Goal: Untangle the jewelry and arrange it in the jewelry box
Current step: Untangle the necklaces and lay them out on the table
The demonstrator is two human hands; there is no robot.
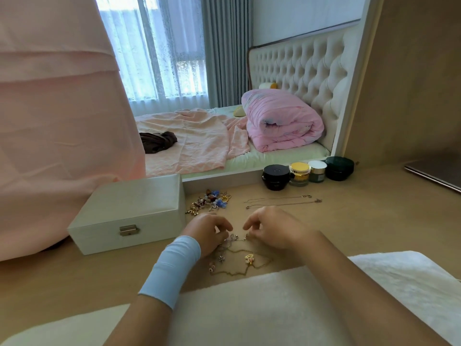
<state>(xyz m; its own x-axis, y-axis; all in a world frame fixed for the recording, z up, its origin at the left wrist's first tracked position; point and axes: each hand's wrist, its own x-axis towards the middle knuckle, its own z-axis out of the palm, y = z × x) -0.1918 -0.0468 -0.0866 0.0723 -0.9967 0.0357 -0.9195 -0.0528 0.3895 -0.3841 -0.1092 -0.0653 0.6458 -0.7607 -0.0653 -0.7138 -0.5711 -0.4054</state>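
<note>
A knotted tangle of thin gold chains (239, 258) lay on the tan wooden tabletop (349, 221), pinched from both sides: left hand (207, 231) and right hand (269, 231) fingers were closed on strands, presumably to pull the knot apart. The white latched jewelry box (129, 211) was shut, just left; two freed chains (282, 201) were parked beyond.

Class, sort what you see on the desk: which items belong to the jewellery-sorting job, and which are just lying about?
Belongs to the job:
closed white jewellery box
tangled gold chains
heap of colourful charms
two thin straightened chains

Lying about:
four cosmetic jars
hanging pink cloth
</note>
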